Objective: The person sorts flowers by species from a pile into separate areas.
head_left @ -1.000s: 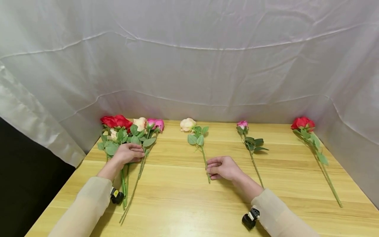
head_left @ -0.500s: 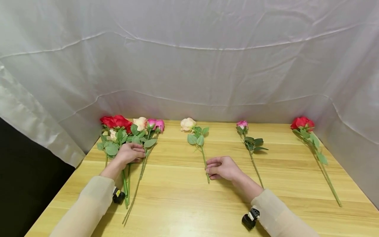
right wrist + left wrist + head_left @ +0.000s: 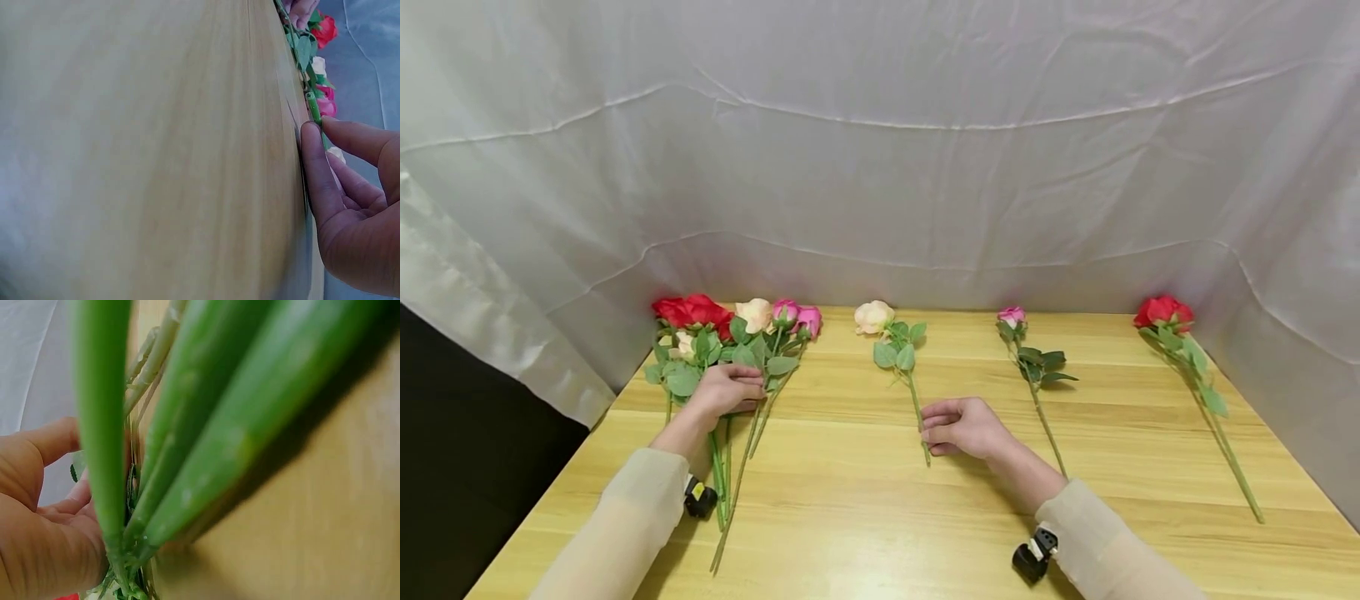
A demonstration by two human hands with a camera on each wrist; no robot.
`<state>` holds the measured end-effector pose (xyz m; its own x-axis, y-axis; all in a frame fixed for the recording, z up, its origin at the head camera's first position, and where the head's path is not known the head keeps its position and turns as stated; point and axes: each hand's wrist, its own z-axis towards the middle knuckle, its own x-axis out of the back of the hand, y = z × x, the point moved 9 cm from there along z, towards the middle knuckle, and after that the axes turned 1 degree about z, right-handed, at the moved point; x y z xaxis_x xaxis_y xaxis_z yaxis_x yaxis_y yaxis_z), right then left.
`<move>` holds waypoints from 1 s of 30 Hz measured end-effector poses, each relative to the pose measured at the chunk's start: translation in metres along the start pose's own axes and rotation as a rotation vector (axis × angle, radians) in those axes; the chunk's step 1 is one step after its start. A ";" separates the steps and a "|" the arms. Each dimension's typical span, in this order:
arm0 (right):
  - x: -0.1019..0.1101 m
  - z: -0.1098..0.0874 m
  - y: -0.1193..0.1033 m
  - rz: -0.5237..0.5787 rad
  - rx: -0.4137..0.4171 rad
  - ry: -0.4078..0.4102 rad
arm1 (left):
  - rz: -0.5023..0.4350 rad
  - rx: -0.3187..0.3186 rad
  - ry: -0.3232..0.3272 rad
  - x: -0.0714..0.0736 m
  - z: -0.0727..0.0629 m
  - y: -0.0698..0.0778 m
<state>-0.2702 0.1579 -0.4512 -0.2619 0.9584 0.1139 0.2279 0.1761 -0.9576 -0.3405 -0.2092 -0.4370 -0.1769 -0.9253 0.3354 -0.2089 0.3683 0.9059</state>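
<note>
- Two bare hands, mine, work over a pale wood-grain counter (image 3: 850, 508).
- My right hand (image 3: 966, 425) pinches the thin green stem of a cream, fabric-looking rose (image 3: 904, 357) lying mid-counter; holding it low probably spares the petals.
- My left hand (image 3: 726, 390), fingers partly bent, sits among the stems of a leafy bunch of red, cream and pink roses (image 3: 682, 377), perhaps steadying them; whether it grips any, I can't tell.
- Rightward, a small pink rose with dark leaves (image 3: 1034, 357) and a full red rose (image 3: 1195, 358) lie well apart, perhaps against tangling.
- My forearm cuts off the pink rose's stem end; close-up stems blur.
</note>
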 end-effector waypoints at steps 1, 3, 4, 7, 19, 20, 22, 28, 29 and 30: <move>0.000 0.000 0.000 0.000 0.002 -0.001 | -0.008 0.000 -0.002 0.001 0.000 0.000; 0.000 -0.001 -0.001 0.000 0.005 0.000 | -0.024 -0.002 -0.013 0.001 0.000 -0.001; 0.000 -0.001 -0.001 0.001 0.005 0.002 | -0.029 -0.004 -0.020 0.001 0.000 -0.001; 0.000 -0.002 -0.001 0.001 -0.002 0.008 | -0.046 -0.007 -0.044 0.001 -0.001 -0.002; 0.009 -0.012 -0.001 0.021 -0.002 0.001 | -0.175 -0.039 -0.116 0.003 -0.003 0.001; 0.010 -0.014 -0.001 0.022 -0.001 -0.001 | -0.188 -0.042 -0.116 0.004 -0.003 0.001; 0.013 -0.016 -0.002 0.022 -0.003 0.001 | -0.211 -0.049 -0.112 0.005 -0.004 0.003; 0.021 -0.023 -0.001 0.008 0.013 -0.013 | -0.297 -0.059 -0.066 0.006 -0.008 0.012; 0.021 -0.024 -0.001 0.000 0.020 -0.027 | -0.318 -0.063 -0.058 0.005 -0.010 0.015; 0.021 -0.025 -0.001 -0.007 0.026 -0.043 | -0.343 -0.067 -0.048 0.004 -0.011 0.018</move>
<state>-0.2527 0.1831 -0.4410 -0.3034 0.9466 0.1093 0.2015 0.1759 -0.9636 -0.3343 -0.2075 -0.4167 -0.1525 -0.9883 -0.0020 -0.2005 0.0290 0.9793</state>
